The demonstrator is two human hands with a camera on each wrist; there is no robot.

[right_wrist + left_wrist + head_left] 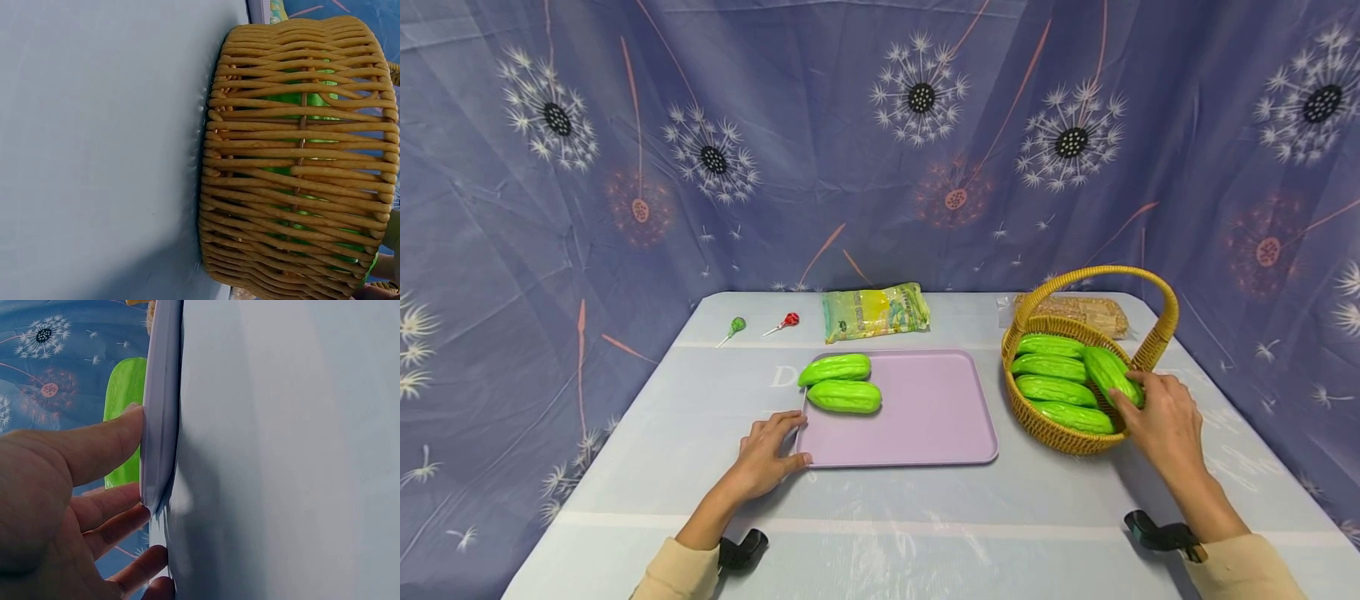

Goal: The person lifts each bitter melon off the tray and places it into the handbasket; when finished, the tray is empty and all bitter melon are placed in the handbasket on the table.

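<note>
Head view: purple tray (925, 417) with two green gourds (842, 383) at its far-left corner. Left hand (765, 457) rests spread against its near-left edge. Right of the tray, the wicker basket (1060, 437) half-hides four gourds; right hand (1161, 417) grips a fifth gourd (1108, 372), fingertips mostly hidden.

A pale blue bench (925, 533) carries a lilac tray (925, 417) at centre. A wicker basket (1067, 437) stands at 3 o'clock of it. Toward 12 lies a yellow-green packet (875, 312), toward 1 a clear bag (1086, 310), toward 10 a green lollipop (735, 327) and a red lollipop (787, 322). Two black clamps (741, 552) grip the near edge.
</note>
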